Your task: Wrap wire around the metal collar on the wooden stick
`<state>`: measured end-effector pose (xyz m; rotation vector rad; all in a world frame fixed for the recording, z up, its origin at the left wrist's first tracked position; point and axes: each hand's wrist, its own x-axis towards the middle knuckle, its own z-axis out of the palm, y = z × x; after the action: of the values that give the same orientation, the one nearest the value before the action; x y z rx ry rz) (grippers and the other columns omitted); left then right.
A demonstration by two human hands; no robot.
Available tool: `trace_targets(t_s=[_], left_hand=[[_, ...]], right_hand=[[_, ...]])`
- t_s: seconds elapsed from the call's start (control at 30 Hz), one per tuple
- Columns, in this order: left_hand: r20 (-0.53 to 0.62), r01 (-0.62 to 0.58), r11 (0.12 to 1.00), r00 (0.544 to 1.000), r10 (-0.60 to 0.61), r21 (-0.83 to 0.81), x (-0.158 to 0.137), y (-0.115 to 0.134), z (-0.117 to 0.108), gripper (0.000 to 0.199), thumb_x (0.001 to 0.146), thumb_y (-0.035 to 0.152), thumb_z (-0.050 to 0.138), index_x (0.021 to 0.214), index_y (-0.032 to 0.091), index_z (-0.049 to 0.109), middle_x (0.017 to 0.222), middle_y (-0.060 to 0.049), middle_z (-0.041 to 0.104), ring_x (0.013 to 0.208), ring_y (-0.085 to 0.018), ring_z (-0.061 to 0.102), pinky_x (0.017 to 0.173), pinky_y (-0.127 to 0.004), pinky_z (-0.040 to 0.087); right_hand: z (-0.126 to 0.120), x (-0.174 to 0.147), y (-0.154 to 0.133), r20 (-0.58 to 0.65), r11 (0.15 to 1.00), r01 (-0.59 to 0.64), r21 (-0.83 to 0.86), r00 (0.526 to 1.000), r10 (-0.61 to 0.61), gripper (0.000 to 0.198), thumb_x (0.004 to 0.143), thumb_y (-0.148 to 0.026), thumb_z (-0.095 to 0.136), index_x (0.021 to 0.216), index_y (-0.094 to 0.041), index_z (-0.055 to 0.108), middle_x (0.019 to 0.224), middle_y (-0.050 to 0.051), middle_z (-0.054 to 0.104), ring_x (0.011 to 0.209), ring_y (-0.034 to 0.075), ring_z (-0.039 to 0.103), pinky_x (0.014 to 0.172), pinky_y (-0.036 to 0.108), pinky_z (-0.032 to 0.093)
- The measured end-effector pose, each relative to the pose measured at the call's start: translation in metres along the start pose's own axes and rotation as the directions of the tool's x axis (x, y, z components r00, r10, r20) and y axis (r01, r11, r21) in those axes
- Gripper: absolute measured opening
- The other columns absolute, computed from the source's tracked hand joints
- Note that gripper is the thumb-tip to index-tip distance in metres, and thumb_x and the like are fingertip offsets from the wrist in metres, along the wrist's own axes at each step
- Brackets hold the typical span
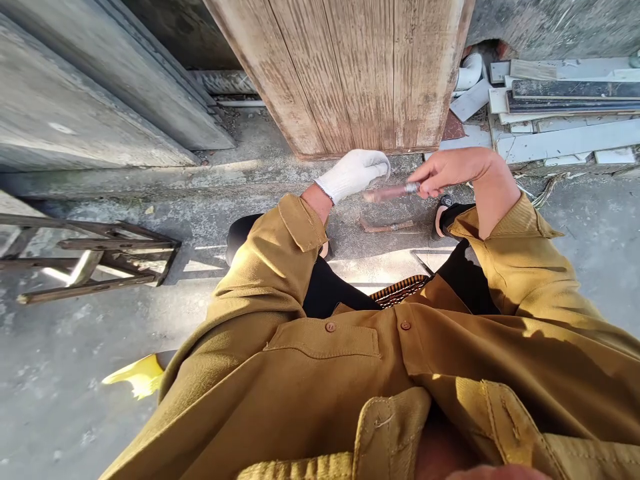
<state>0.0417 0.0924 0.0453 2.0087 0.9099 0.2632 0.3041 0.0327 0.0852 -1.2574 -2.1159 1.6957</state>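
My left hand (357, 175), in a white knitted glove, is closed with its fingers curled. It hovers just below the lower end of a weathered plank panel (360, 73); whether anything is inside its fingers is hidden. My bare right hand (453, 172) grips one end of a short reddish-brown stick (383, 194) with grey wire wound round it near the fingers. The stick points left beneath the gloved hand, its far end blurred. On the concrete between my feet lies another thin brown stick (380, 228), bent at its left end, with a similar binding.
A wooden stool-like frame (120, 267) lies at the left, with a yellow object (137, 377) nearer me. Grey slabs (100, 100) lean at the upper left. Stacked boards and strips (565, 100) and a white pipe elbow (470, 72) are at the right.
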Motion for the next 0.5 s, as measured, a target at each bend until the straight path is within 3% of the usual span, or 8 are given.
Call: trace_targets(t_s=[0.07, 0.1, 0.17, 0.23, 0.3, 0.37, 0.5], left_hand=[[0.004, 0.028, 0.992, 1.000, -0.028, -0.120, -0.002, 0.004, 0.000, 0.018, 0.097, 0.023, 0.058, 0.093, 0.014, 0.074, 0.070, -0.001, 0.063, 0.064, -0.014, 0.058, 0.066, -0.027, 0.048], [0.011, 0.043, 0.984, 0.999, -0.042, -0.174, -0.003, 0.007, 0.001, 0.018, 0.099, 0.022, 0.057, 0.093, 0.014, 0.072, 0.068, -0.001, 0.061, 0.061, -0.012, 0.055, 0.063, -0.026, 0.046], [0.036, 0.063, 0.967, 0.998, -0.056, -0.245, -0.006, 0.013, 0.002, 0.017, 0.100, 0.019, 0.056, 0.091, 0.014, 0.070, 0.064, 0.000, 0.057, 0.055, -0.010, 0.050, 0.057, -0.023, 0.042], [0.085, 0.056, 0.962, 0.996, -0.034, -0.267, -0.009, 0.017, 0.004, 0.017, 0.100, 0.018, 0.057, 0.089, 0.014, 0.070, 0.061, 0.001, 0.055, 0.052, -0.009, 0.047, 0.053, -0.021, 0.039], [0.144, 0.024, 0.962, 0.989, 0.016, -0.272, -0.011, 0.020, 0.005, 0.017, 0.098, 0.018, 0.060, 0.087, 0.014, 0.071, 0.059, 0.002, 0.054, 0.050, -0.008, 0.046, 0.052, -0.021, 0.037], [0.200, -0.005, 0.963, 0.978, 0.061, -0.268, -0.013, 0.022, 0.006, 0.016, 0.096, 0.018, 0.061, 0.085, 0.014, 0.072, 0.059, 0.002, 0.055, 0.050, -0.008, 0.046, 0.052, -0.021, 0.036], [0.228, -0.029, 0.976, 0.970, 0.079, -0.215, -0.015, 0.027, 0.006, 0.017, 0.093, 0.018, 0.062, 0.081, 0.014, 0.073, 0.059, 0.002, 0.056, 0.050, -0.008, 0.046, 0.055, -0.022, 0.037]], right_hand=[[0.000, -0.004, -0.009, -0.206, 0.969, 0.131, 0.209, 0.975, -0.087, 0.017, 0.093, -0.032, 0.078, 0.096, -0.015, 0.075, 0.082, 0.003, 0.068, 0.067, 0.012, 0.054, 0.062, 0.025, 0.044], [0.000, -0.004, -0.012, -0.383, 0.929, 0.227, 0.291, 0.918, -0.104, 0.016, 0.094, -0.030, 0.077, 0.095, -0.015, 0.073, 0.083, 0.003, 0.067, 0.066, 0.012, 0.052, 0.061, 0.024, 0.043], [-0.001, 0.001, -0.014, -0.678, 0.866, 0.366, 0.340, 0.734, -0.044, 0.013, 0.099, -0.024, 0.069, 0.088, -0.016, 0.066, 0.082, 0.003, 0.062, 0.064, 0.011, 0.049, 0.059, 0.023, 0.042], [-0.001, 0.008, -0.014, -0.779, 0.924, 0.256, 0.284, 0.623, 0.067, 0.020, 0.105, -0.015, 0.055, 0.085, -0.018, 0.057, 0.084, 0.003, 0.059, 0.065, 0.011, 0.047, 0.060, 0.022, 0.042], [0.000, 0.016, -0.013, -0.790, 0.982, -0.023, 0.185, 0.591, 0.163, 0.026, 0.108, -0.008, 0.043, 0.085, -0.020, 0.050, 0.088, 0.004, 0.061, 0.067, 0.011, 0.048, 0.062, 0.023, 0.043], [0.002, 0.021, -0.012, -0.772, 0.967, -0.243, 0.077, 0.599, 0.212, 0.026, 0.108, -0.009, 0.045, 0.086, -0.021, 0.050, 0.090, 0.005, 0.064, 0.072, 0.014, 0.051, 0.068, 0.026, 0.046], [0.005, 0.028, -0.002, -0.738, 0.888, -0.450, -0.096, 0.631, 0.240, 0.029, 0.099, -0.009, 0.068, 0.078, -0.021, 0.052, 0.094, 0.011, 0.070, 0.103, 0.026, 0.063, 0.103, 0.040, 0.047]])
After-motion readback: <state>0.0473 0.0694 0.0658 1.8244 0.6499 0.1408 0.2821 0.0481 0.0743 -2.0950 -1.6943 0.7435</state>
